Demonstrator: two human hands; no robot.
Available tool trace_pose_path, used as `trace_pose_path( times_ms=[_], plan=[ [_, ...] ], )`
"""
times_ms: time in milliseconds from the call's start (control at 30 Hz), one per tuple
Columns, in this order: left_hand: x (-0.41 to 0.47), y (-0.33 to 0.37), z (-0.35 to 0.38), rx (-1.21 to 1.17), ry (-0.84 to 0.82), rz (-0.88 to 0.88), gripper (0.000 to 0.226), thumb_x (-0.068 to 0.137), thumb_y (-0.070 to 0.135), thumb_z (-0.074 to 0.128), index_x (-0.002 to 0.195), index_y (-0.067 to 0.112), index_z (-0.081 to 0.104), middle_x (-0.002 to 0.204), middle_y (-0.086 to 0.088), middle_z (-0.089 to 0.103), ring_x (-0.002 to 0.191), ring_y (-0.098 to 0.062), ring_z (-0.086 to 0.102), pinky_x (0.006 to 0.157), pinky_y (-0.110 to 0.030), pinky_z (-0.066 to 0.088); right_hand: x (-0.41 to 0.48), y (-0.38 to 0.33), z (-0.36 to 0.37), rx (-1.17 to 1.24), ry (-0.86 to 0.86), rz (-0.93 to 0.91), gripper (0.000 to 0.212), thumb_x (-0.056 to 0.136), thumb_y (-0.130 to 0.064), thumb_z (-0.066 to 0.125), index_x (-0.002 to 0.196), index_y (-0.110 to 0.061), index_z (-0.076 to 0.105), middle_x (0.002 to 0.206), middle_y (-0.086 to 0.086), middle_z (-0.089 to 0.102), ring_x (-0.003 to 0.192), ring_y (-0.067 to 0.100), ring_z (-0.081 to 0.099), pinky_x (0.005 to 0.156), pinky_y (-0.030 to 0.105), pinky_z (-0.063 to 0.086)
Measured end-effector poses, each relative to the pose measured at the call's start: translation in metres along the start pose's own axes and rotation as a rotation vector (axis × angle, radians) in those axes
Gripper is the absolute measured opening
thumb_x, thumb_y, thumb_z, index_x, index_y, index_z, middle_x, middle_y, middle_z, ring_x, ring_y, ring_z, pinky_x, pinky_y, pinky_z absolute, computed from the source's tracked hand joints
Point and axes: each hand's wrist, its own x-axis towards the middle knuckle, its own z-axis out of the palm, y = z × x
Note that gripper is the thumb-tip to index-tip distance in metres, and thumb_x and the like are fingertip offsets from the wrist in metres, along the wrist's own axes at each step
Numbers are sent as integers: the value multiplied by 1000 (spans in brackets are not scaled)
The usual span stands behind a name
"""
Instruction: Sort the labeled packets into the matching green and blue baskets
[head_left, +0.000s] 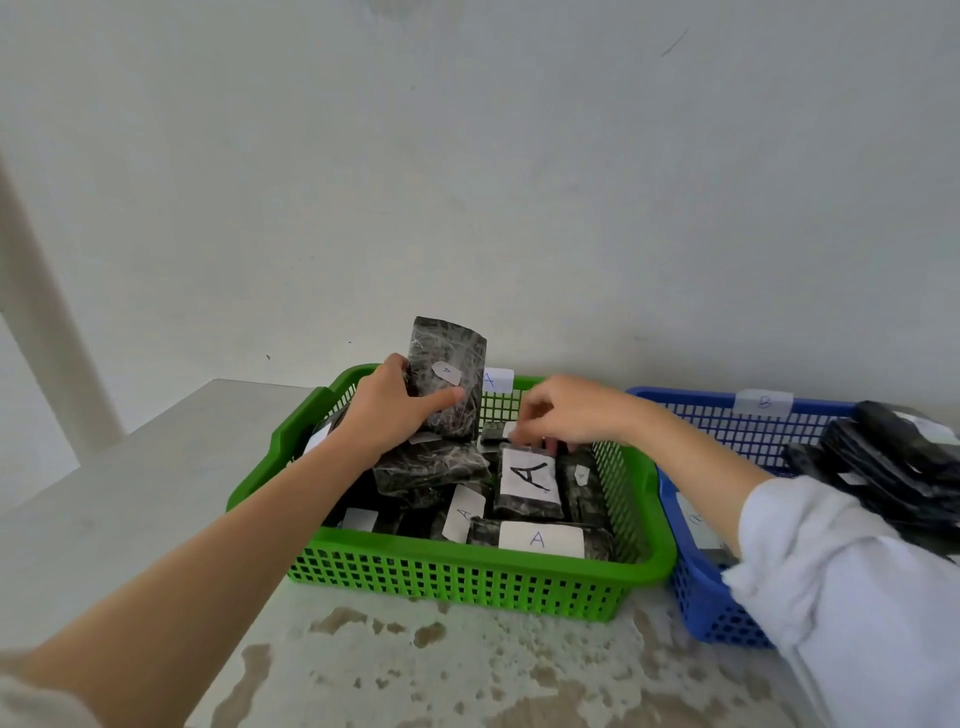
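At two baskets (441, 582) (696, 603), two hands (387, 410) (563, 413), one held packet (449, 374)

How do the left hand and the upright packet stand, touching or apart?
Touching. The head view shows the left hand gripping the upright packet, thumb across its front.

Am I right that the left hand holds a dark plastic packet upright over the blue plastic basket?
No: the head view shows the left hand holding the dark plastic packet upright over the green plastic basket instead.
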Motion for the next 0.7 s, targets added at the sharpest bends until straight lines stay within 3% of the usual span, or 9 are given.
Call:
trace_pose_path(
  times_ms=[100, 167, 267, 367, 500, 600, 700],
  plan=[
    [-6, 4, -1, 35, 35, 15, 70, 73, 54, 71, 120, 10, 44, 88, 4, 56, 72, -6, 52, 52, -23, 38, -31, -10, 1, -90, -406, 90, 35, 86, -47, 61, 90, -12, 63, 87, 4, 71, 73, 16, 69, 64, 25, 56],
    [-10, 6, -1, 56, 59, 26, 74, 73, 55, 70, 125, 9, 42, 84, 6, 52, 70, -6, 50, 52, -23, 37, -43, -14, 5, -189, -482, 138, 46, 84, -54, 61, 100, -11, 59, 95, 6, 67, 83, 22, 68, 68, 26, 56],
    [-18, 9, -1, 85, 92, 33, 80, 73, 56, 69, 130, 7, 39, 88, 3, 51, 68, -7, 48, 53, -26, 37, -53, -16, 9, -306, -478, 126, 52, 83, -59, 58, 110, -16, 54, 103, 5, 59, 92, 26, 64, 67, 28, 53],
    [-22, 11, -2, 87, 111, 25, 79, 74, 56, 69, 128, 8, 39, 79, 8, 47, 67, -9, 48, 54, -27, 38, -58, -15, 10, -335, -472, 89, 50, 82, -60, 57, 115, -21, 55, 115, 8, 61, 104, 27, 61, 83, 33, 51],
    [-24, 11, -3, 71, 108, 12, 77, 74, 55, 69, 126, 8, 40, 92, 2, 47, 78, -17, 48, 65, -30, 38, -61, -9, 10, -209, -349, 5, 34, 78, -51, 68, 97, -24, 63, 100, -2, 64, 94, 22, 61, 77, 32, 48],
    [-23, 10, -3, 62, 102, 8, 77, 73, 55, 69, 126, 8, 40, 90, 3, 47, 69, -9, 45, 57, -27, 35, -61, -4, 11, -137, -321, -30, 28, 77, -47, 72, 91, -24, 64, 87, -8, 63, 80, 11, 56, 74, 30, 46],
    [-22, 9, -3, 59, 103, 11, 77, 73, 55, 69, 127, 8, 40, 91, 4, 46, 70, -9, 44, 53, -24, 33, -60, 0, 9, -57, -255, -33, 33, 74, -41, 76, 98, -21, 65, 99, -1, 67, 93, 17, 62, 86, 35, 50]
  ],
)
